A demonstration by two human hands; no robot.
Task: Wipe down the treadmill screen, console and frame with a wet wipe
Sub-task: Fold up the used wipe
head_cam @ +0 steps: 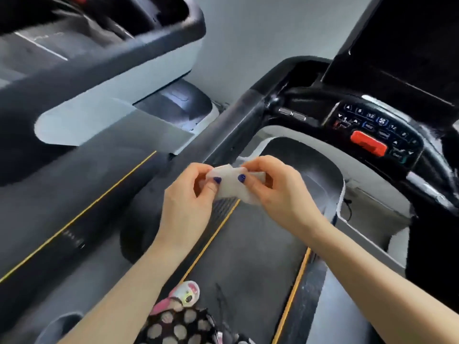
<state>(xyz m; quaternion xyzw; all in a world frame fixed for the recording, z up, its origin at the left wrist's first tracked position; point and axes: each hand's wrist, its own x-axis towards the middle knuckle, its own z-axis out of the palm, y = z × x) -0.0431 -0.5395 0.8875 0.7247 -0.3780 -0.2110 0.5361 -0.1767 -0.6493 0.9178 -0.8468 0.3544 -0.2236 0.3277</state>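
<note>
Both my hands hold a white wet wipe in front of me, above the treadmill belt. My left hand pinches its left side with thumb and fingers. My right hand pinches its right side. The wipe is crumpled and partly spread between them. To the upper right stands the treadmill console with dark buttons and a red stop button. Above it the black screen is switched off. The dark left handrail of the frame runs from the console down toward my hands.
A second treadmill stands to the left, its console at the upper left and its belt with a yellow line below. My feet in pink patterned slippers are on the belt. A grey wall is behind.
</note>
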